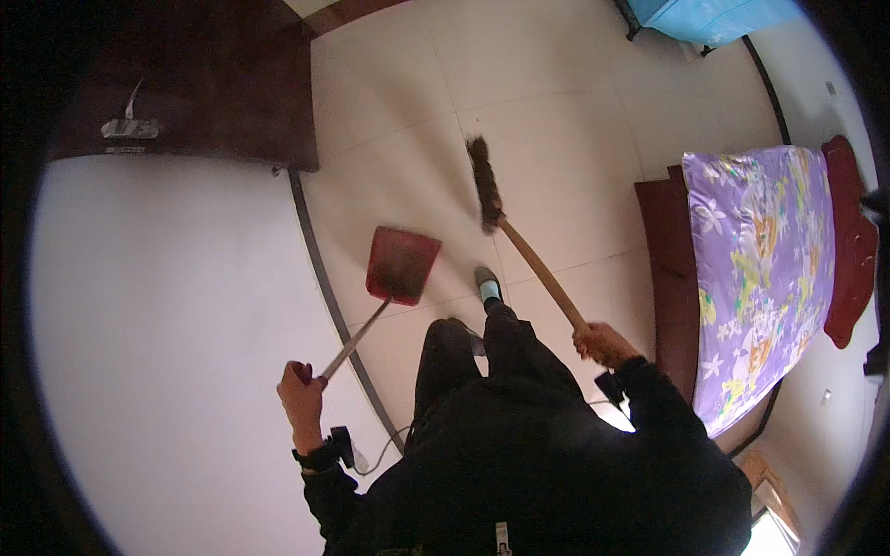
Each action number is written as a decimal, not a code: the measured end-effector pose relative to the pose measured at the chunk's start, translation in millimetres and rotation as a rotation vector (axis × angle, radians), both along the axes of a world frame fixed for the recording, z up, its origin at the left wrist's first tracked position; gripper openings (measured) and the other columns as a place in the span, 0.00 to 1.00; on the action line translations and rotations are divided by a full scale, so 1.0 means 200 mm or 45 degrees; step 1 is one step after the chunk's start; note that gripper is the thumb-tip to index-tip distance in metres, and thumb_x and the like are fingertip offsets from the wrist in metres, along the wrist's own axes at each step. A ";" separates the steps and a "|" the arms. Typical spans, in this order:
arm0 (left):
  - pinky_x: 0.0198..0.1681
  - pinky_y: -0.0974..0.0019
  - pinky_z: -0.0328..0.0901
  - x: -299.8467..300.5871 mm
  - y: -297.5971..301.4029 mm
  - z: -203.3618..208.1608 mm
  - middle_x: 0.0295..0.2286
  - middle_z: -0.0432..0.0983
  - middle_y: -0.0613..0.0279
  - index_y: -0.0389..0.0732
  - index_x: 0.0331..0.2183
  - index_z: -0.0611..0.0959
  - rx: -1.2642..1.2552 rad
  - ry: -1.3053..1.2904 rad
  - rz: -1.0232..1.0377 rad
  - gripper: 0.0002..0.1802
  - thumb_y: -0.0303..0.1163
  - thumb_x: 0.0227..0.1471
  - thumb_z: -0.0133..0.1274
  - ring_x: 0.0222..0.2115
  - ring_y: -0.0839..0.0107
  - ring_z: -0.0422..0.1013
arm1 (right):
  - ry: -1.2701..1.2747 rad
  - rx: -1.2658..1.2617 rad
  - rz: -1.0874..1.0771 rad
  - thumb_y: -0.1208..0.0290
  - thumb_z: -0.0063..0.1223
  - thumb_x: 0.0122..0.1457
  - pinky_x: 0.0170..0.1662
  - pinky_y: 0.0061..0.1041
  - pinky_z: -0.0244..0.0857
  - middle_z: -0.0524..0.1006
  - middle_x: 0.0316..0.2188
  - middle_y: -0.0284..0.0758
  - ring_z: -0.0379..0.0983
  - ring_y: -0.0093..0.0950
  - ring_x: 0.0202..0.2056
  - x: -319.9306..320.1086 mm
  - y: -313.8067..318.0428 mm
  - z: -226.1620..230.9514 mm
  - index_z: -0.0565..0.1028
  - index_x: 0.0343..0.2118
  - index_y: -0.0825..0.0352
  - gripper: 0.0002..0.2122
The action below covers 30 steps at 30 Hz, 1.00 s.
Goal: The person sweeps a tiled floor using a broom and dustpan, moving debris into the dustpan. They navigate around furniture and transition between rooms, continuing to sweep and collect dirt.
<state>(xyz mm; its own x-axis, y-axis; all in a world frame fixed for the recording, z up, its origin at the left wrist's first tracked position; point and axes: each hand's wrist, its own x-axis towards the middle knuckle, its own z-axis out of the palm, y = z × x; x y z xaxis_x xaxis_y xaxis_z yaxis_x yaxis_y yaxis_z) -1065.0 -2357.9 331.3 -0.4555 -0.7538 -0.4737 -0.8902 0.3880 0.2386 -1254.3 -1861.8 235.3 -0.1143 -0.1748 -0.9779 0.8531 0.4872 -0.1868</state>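
1. Pale floor tiles (565, 139) fill the middle of the room.
2. Nearest, the left hand (301, 394) curls closed around the handle (357, 341) of a red dustpan (403, 264), near the white wall (176, 324).
3. The right hand (604, 345) is wrapped around the wooden handle (553, 290) of a broom (519, 238); its dark bristles (484, 185) reach farther out, right of the dustpan.
4. Beyond, a purple floral bedspread (756, 269) lies right, a dark door (232, 93) stands left.
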 end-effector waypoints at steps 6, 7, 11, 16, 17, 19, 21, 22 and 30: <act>0.34 0.66 0.68 -0.32 -0.18 -0.08 0.24 0.75 0.51 0.31 0.28 0.73 0.010 0.086 -0.163 0.14 0.20 0.33 0.56 0.30 0.65 0.75 | -0.279 -0.006 -0.777 0.72 0.44 0.57 0.13 0.14 0.51 0.61 0.15 0.26 0.55 0.15 0.13 0.51 0.28 0.19 0.64 0.26 0.64 0.06; 0.35 0.66 0.68 -0.34 -0.20 -0.08 0.24 0.75 0.51 0.31 0.28 0.73 0.017 0.080 -0.181 0.14 0.20 0.33 0.56 0.30 0.64 0.75 | -0.367 -0.025 -0.991 0.72 0.43 0.57 0.13 0.15 0.51 0.60 0.15 0.26 0.54 0.16 0.13 0.62 0.30 0.19 0.63 0.25 0.65 0.06; 0.37 0.65 0.68 -0.50 -0.32 -0.12 0.27 0.76 0.51 0.32 0.30 0.73 0.015 0.007 -0.234 0.13 0.19 0.35 0.55 0.33 0.64 0.75 | -0.578 -0.188 -1.657 0.73 0.41 0.58 0.12 0.16 0.50 0.58 0.14 0.27 0.53 0.18 0.13 0.87 0.32 -0.05 0.62 0.23 0.64 0.08; 0.39 0.66 0.68 -0.64 -0.51 -0.13 0.30 0.77 0.51 0.33 0.31 0.74 0.149 0.020 -0.281 0.13 0.18 0.36 0.54 0.36 0.65 0.75 | -0.116 0.007 -1.789 0.80 0.45 0.49 0.23 0.23 0.59 0.62 0.13 0.29 0.61 0.23 0.18 0.69 0.10 -0.73 0.62 0.17 0.65 0.08; 0.39 0.66 0.68 -0.66 -0.54 -0.14 0.30 0.76 0.51 0.33 0.31 0.74 0.155 -0.011 -0.297 0.13 0.18 0.37 0.54 0.37 0.65 0.75 | -0.233 -0.444 -1.723 0.81 0.47 0.47 0.23 0.24 0.60 0.65 0.15 0.30 0.63 0.23 0.19 0.60 0.07 -0.78 0.63 0.17 0.65 0.08; 0.37 0.66 0.67 -0.70 -0.60 -0.15 0.28 0.75 0.51 0.32 0.30 0.73 0.158 0.004 -0.332 0.14 0.19 0.34 0.55 0.34 0.66 0.73 | 0.500 -0.342 -0.442 0.76 0.50 0.47 0.26 0.25 0.61 0.67 0.16 0.31 0.64 0.24 0.20 0.41 -0.21 -0.90 0.64 0.18 0.65 0.07; 0.33 0.69 0.66 -0.72 -0.64 -0.15 0.24 0.73 0.53 0.30 0.27 0.72 0.172 0.072 -0.332 0.16 0.20 0.30 0.57 0.28 0.70 0.71 | 0.964 -0.168 0.399 0.72 0.53 0.46 0.29 0.27 0.62 0.68 0.17 0.33 0.65 0.25 0.22 0.27 -0.63 -0.93 0.65 0.18 0.66 0.09; 0.32 0.68 0.66 -0.73 -0.65 -0.15 0.24 0.73 0.53 0.30 0.27 0.71 0.191 0.126 -0.369 0.15 0.19 0.30 0.57 0.27 0.70 0.70 | 0.780 -0.221 -0.058 0.71 0.51 0.49 0.30 0.28 0.63 0.69 0.19 0.33 0.66 0.26 0.23 0.21 -0.88 -0.93 0.66 0.21 0.66 0.07; 0.35 0.64 0.67 -0.76 -0.71 -0.15 0.26 0.75 0.50 0.31 0.29 0.72 0.233 0.060 -0.444 0.13 0.18 0.35 0.53 0.31 0.62 0.74 | -0.369 -0.785 -1.969 0.77 0.39 0.57 0.19 0.21 0.56 0.61 0.17 0.29 0.57 0.22 0.16 -0.31 -1.86 -0.52 0.59 0.23 0.63 0.07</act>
<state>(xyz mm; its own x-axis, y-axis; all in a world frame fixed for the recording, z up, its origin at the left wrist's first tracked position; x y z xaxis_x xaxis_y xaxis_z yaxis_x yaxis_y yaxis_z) -1217.7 -2500.4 301.7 -0.6938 -0.4547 -0.5585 -0.6988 0.6126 0.3694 -1316.5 -2232.8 131.4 -0.3733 -0.4153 -0.8296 0.4645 -0.8577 0.2204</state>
